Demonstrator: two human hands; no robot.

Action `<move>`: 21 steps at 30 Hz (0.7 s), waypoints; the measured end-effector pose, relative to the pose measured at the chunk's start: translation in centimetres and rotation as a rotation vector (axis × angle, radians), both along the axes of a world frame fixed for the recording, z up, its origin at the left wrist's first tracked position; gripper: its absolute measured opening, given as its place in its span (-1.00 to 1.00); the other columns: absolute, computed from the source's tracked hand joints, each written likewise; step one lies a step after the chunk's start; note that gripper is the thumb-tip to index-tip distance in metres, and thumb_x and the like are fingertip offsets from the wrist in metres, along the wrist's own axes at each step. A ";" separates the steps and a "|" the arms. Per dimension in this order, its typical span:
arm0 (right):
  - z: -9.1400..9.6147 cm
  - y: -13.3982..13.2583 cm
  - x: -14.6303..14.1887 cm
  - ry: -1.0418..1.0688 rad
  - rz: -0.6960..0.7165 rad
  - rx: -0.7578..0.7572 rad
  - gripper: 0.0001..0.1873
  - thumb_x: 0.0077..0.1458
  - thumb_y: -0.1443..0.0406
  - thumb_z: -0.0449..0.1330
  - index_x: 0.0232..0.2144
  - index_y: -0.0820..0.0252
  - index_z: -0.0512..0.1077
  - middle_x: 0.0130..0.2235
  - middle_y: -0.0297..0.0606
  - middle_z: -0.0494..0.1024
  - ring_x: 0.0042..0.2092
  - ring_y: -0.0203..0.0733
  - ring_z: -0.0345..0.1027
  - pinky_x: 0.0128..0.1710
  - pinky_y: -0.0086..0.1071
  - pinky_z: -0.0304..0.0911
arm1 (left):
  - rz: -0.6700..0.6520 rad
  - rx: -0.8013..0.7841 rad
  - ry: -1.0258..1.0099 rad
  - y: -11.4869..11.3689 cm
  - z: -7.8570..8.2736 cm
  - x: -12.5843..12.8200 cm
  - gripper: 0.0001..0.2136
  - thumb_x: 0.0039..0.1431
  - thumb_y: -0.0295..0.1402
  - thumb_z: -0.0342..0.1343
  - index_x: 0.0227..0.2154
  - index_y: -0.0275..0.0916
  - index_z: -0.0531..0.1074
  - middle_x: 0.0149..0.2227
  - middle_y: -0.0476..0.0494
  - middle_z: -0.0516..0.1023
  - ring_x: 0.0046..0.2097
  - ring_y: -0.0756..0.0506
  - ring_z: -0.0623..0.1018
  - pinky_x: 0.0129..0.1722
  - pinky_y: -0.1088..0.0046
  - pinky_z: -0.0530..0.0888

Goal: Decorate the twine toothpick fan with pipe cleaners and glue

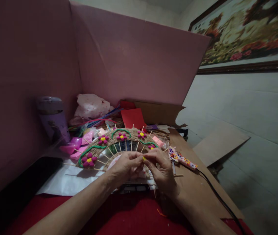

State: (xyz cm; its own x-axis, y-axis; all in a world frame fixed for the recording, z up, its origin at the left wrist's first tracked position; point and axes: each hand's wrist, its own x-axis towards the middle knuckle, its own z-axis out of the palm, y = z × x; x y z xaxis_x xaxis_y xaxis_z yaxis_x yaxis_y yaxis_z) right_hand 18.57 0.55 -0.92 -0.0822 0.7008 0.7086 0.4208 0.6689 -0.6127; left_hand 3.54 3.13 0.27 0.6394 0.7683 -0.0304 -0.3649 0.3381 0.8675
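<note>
A fan-shaped woven piece [109,143] of twine on thin wooden sticks lies on the table, decorated with pink clay flowers with yellow centres and a green wavy strip. My left hand [125,164] and my right hand [161,166] meet just in front of its lower edge. Their fingertips pinch a tiny yellow bit of clay [144,158] between them. Both hands have curled, closed fingers.
A patterned glue gun [181,159] with a black cord lies right of my hands. A purple bottle [52,119] stands at the left. Pink clay packets [76,147], red paper [132,118], crumpled wrapping and a cardboard box sit behind, before a pink board. A dark phone [134,187] lies near me.
</note>
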 end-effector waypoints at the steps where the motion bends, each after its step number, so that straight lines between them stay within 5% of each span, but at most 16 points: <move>1: 0.1 -0.1 0.0 -0.006 -0.011 0.016 -0.94 0.07 0.35 0.15 -0.35 0.11 0.43 -0.37 -0.29 0.37 -0.30 -0.22 0.25 -0.31 -0.33 0.17 | -0.013 0.007 -0.010 0.0 0.0 0.0 -0.72 -0.14 -0.23 0.28 -0.53 -0.35 0.36 -0.69 0.08 0.25 -0.68 0.16 0.18 -0.71 0.66 0.10; 7: 0.1 -0.3 -0.1 -0.007 0.014 0.045 -0.95 0.09 0.37 0.13 -0.37 0.12 0.36 -0.36 -0.29 0.33 -0.32 -0.23 0.22 -0.34 -0.35 0.16 | -0.091 -0.004 -0.032 0.2 -0.1 -0.3 -0.71 -0.12 -0.23 0.27 -0.56 -0.34 0.34 -0.67 0.04 0.27 -0.67 0.14 0.19 -0.75 0.65 0.02; 21: -0.2 -0.1 -0.2 -0.035 -0.018 0.058 -0.94 0.11 0.30 0.11 -0.33 0.10 0.38 -0.34 -0.27 0.35 -0.28 -0.19 0.25 -0.31 -0.31 0.19 | -0.043 -0.018 0.007 0.0 0.0 -0.1 -0.72 -0.13 -0.23 0.28 -0.53 -0.36 0.37 -0.66 0.07 0.23 -0.66 0.16 0.16 -0.74 0.65 0.02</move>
